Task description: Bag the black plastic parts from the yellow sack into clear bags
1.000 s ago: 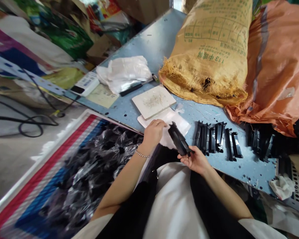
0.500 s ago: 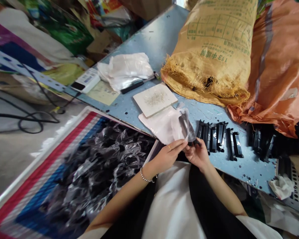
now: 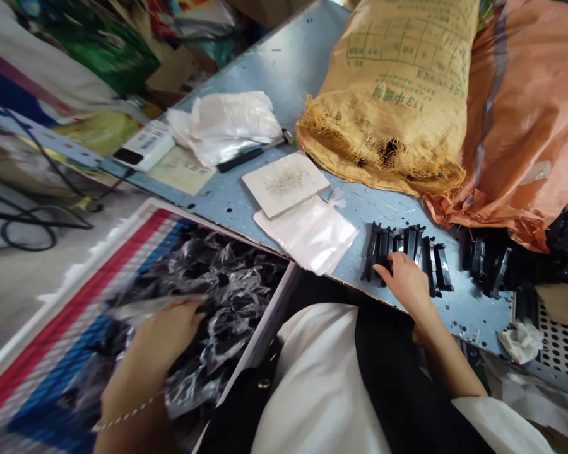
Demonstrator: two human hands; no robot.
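My left hand (image 3: 170, 328), blurred by motion, is over the crate (image 3: 284, 293) among black parts in clear plastic bags (image 3: 236, 296). A pale blurred bag (image 3: 139, 309) lies by its fingertips; whether the hand grips it I cannot tell. On the table, my right hand (image 3: 409, 280) reaches over a row of black plastic pieces (image 3: 414, 239), thumb and fingers apart at the pieces on the left of the row. A stack of flat clear plastic bags (image 3: 307, 233) lies between my hands, partly under a pale square board (image 3: 286, 183).
Behind the board are a bundle of plastic bags (image 3: 236, 123), a black pen-like tool (image 3: 246, 157) and a white device (image 3: 144, 145). A yellow woven sack (image 3: 397, 107) and an orange sack (image 3: 525, 126) stand at the back right. More black pieces (image 3: 492, 261) lie at right.
My hands have parted. The left moved from the table edge down into the crate; the right moved to the row of black pieces. The lifted bag is gone from above the stack.
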